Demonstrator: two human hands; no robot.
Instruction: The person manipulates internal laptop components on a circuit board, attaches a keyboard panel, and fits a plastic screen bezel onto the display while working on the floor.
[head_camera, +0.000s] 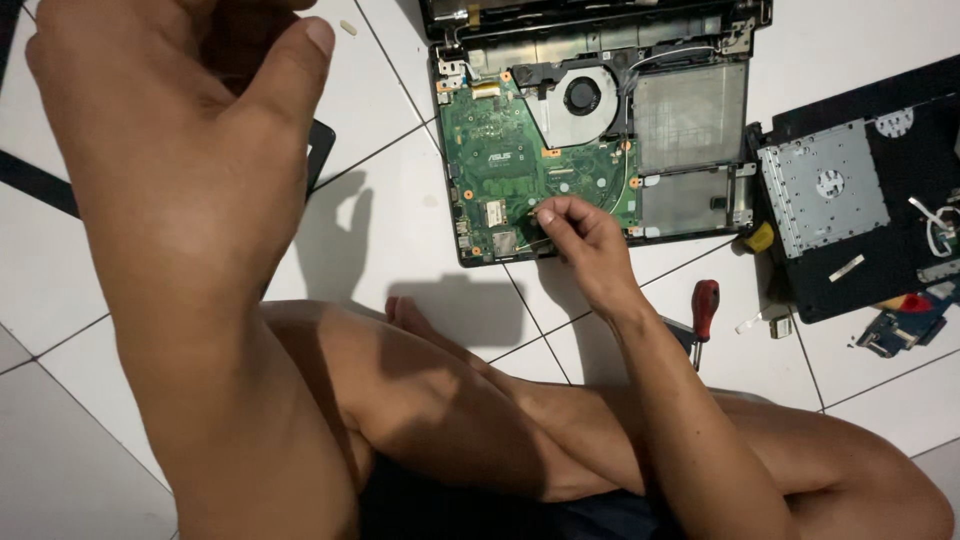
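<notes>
The person sits cross-legged on a white tiled floor (400, 215) with an opened laptop (600, 130) lying in front of the knees. Its bottom cover is off, so the green circuit board (500, 160), the round cooling fan (582, 97) and two empty silver bays on the right side show.

The right hand (585, 235) rests on the lower edge of the circuit board. Its fingers are curled in, with thumb and forefinger pinched together on something very small at the board, next to a little square silver part; what it pinches is too small to tell, though a thin wire seems to run from the fingertips toward the left.

The left hand (180, 130) is raised close to the camera, well above the floor and apart from the laptop. Its fingers are loosely curled with the thumb pointing up, and it holds nothing that can be seen.

A screwdriver (704, 318) with a red handle lies on the floor just beside the right forearm. To the right, a black cover panel (860, 200) lies flat with a silver disc drive (822, 188) resting on it. A few small loose parts lie near its lower edge.
</notes>
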